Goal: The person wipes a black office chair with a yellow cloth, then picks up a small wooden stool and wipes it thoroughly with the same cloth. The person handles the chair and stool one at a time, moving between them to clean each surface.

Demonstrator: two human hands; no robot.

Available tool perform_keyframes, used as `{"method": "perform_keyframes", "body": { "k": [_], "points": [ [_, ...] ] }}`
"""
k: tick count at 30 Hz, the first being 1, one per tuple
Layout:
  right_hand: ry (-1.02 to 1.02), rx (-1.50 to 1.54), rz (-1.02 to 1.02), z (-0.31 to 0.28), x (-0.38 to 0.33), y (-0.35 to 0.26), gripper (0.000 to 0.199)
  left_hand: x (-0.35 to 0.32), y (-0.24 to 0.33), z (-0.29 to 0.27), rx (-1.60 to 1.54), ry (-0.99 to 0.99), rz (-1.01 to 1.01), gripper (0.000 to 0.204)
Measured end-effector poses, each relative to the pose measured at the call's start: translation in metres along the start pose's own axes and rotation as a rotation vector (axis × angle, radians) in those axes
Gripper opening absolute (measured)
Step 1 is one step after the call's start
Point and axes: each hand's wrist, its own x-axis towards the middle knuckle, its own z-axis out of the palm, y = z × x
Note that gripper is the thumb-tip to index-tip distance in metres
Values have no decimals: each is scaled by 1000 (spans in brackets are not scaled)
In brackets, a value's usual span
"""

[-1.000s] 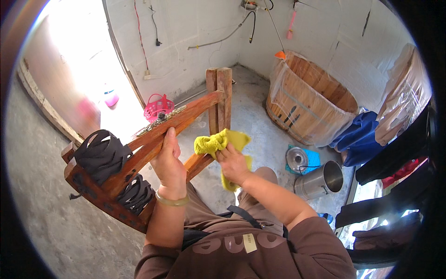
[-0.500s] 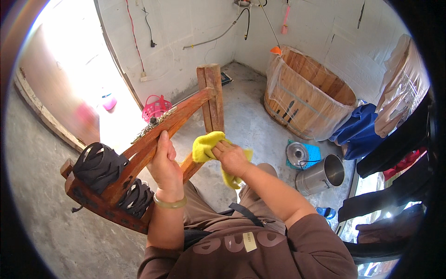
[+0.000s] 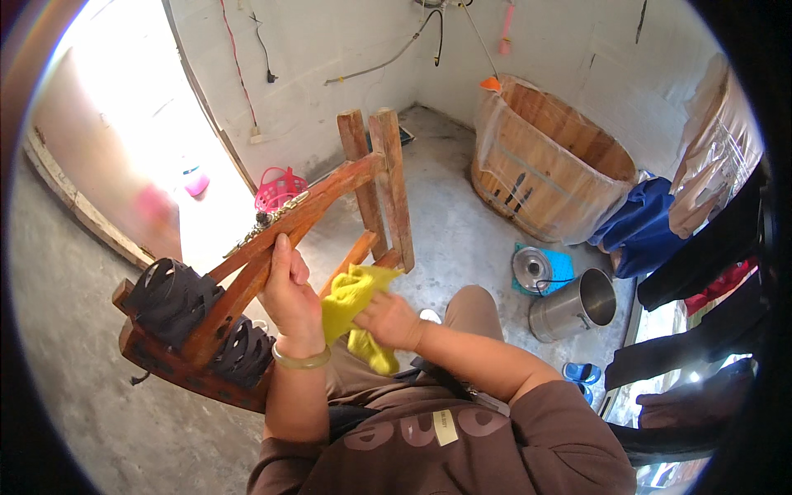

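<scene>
A reddish-brown wooden folding stool (image 3: 334, 188) is tilted up in front of me, with dark fabric straps (image 3: 172, 304) wound across its near left end. My left hand (image 3: 293, 304) is closed around one of its wooden bars, thumb lying along the top. In my right hand (image 3: 388, 322) is a bunched yellow cloth (image 3: 346, 301), held against or just over the lower rail close to my left hand; the exact contact is hidden. A small metal chain (image 3: 266, 219) lies along the upper bar.
At the far right stands a wooden tub (image 3: 536, 177) draped in clear plastic. A steel pot (image 3: 573, 305) and its lid (image 3: 532, 268) sit on the concrete floor. Dark clothes (image 3: 693, 272) hang at the right. A pink basket (image 3: 279, 188) is by the bright doorway.
My right hand has drawn the yellow cloth down and left along the rail, toward my left hand. The stool's far legs show slightly more apart; my left hand keeps its hold.
</scene>
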Motion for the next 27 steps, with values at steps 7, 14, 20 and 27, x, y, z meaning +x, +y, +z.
{"method": "perform_keyframes", "body": {
  "k": [7, 14, 20, 27],
  "points": [
    [-133, -158, 287, -16, 3, 62, 15, 2, -5, -5, -32, -18, -62, 18],
    [441, 580, 790, -27, 2, 70, 32, 5, -3, -5, -62, 3, -17, 15],
    [935, 1019, 1185, -68, -10, 82, 41, 18, 4, -18, -68, 41, -29, 23],
    [484, 1367, 1556, -1, -62, 32, 40, 17, 11, -13, -104, 16, -73, 30]
  ]
}}
